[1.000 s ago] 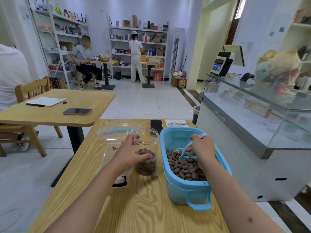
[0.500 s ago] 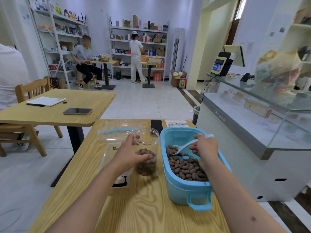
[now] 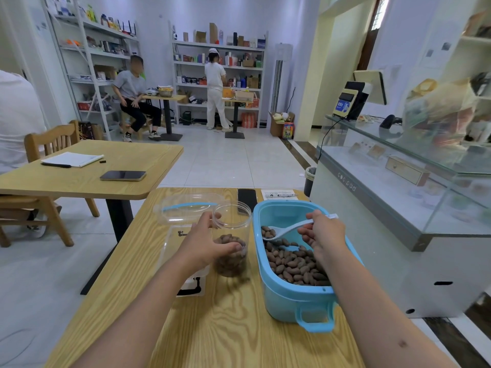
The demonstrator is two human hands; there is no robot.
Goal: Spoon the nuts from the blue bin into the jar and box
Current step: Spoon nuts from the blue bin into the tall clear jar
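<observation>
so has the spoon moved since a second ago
Yes. The spoon has lifted out of the nuts and its bowl, loaded, has swung left toward the jar, judged against the blue bin.

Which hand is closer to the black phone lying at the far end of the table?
Left. The left hand grips the jar right in front of the black phone. The right hand holds the spoon over the blue bin, further off.

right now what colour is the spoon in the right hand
White; the spoon shows best in the head view, over the blue bin.
</observation>
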